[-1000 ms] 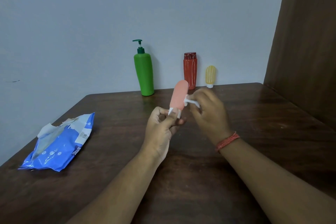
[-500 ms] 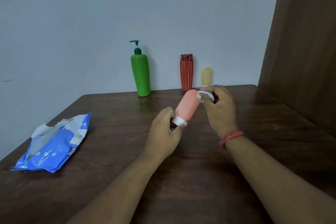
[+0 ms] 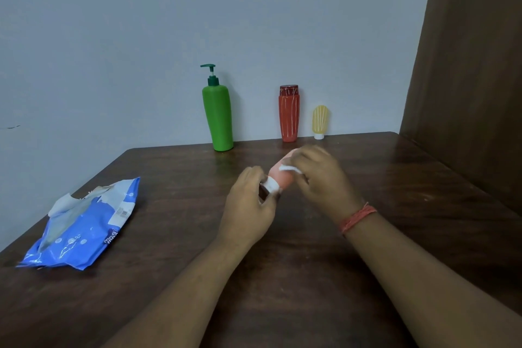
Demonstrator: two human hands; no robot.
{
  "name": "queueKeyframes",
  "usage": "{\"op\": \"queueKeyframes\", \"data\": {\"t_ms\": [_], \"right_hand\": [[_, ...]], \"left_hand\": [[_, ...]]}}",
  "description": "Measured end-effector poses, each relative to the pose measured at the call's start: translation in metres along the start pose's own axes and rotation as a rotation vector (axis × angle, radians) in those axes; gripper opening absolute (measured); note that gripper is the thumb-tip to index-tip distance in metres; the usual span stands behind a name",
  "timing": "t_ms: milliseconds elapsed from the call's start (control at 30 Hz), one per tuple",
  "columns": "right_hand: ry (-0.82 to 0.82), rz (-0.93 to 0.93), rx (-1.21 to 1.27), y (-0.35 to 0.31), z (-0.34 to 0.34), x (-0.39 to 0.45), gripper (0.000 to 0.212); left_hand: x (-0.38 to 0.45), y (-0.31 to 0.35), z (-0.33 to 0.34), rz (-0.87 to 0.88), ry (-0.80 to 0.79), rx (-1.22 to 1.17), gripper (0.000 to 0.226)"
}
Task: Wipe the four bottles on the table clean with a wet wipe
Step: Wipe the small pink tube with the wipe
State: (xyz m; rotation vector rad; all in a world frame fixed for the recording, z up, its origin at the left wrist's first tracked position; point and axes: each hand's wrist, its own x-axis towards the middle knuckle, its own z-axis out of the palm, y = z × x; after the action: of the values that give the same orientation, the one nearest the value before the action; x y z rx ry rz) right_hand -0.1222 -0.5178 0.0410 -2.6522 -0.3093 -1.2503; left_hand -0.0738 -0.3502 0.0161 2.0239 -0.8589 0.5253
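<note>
Two hands meet in the middle of the frame: the left hand (image 3: 248, 203) grips the white cap end of the pink bottle (image 3: 279, 176), and the right hand (image 3: 320, 178) pinches a white wet wipe (image 3: 289, 168) against it and hides its far end. Behind them, at the wall, stand a green pump bottle (image 3: 218, 118), a red bottle (image 3: 289, 114) and a small yellow bottle (image 3: 320, 121). A torn blue wipes pack (image 3: 82, 223) lies at lower left on the brown table (image 3: 395, 178).

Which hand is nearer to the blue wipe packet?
Left. The left hand is on the packet's side; the right hand is farther off.
</note>
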Motion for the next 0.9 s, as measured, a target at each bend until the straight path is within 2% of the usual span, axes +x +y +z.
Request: {"op": "queueKeyframes", "data": {"t_ms": [100,167,300,400,467,633,767,833,900], "right_hand": [[0.158,0.190,-0.024,0.013,-0.006,0.003,0.022],[0.204,0.268,0.006,0.014,-0.008,-0.001,0.023],[0.146,0.149,0.089,0.005,0.000,-0.004,0.022],[0.281,0.396,0.149,0.007,-0.007,0.003,0.016],[0.330,0.525,0.274,0.005,-0.011,0.003,0.013],[0.209,0.554,0.627,-0.013,0.004,0.000,0.015],[0.104,0.452,0.595,-0.024,0.016,-0.004,0.011],[0.168,0.471,0.546,-0.022,0.017,-0.003,0.010],[0.299,0.595,0.571,-0.014,0.013,0.001,0.015]], "left_hand": [[-0.002,0.007,-0.003,-0.026,0.005,-0.008,0.028],[-0.003,0.011,-0.003,-0.035,0.005,-0.004,0.029],[0.000,0.005,-0.003,-0.105,0.025,-0.091,0.026],[-0.005,0.007,-0.004,-0.201,-0.056,-0.222,0.025],[-0.006,0.012,-0.003,-0.264,-0.068,-0.352,0.019],[-0.002,0.014,0.001,-0.429,-0.006,-0.679,0.021],[-0.002,0.008,-0.003,-0.488,0.033,-0.848,0.019],[-0.003,0.005,-0.002,-0.503,-0.017,-0.824,0.019],[-0.005,0.007,0.003,-0.496,-0.097,-0.791,0.019]]}}
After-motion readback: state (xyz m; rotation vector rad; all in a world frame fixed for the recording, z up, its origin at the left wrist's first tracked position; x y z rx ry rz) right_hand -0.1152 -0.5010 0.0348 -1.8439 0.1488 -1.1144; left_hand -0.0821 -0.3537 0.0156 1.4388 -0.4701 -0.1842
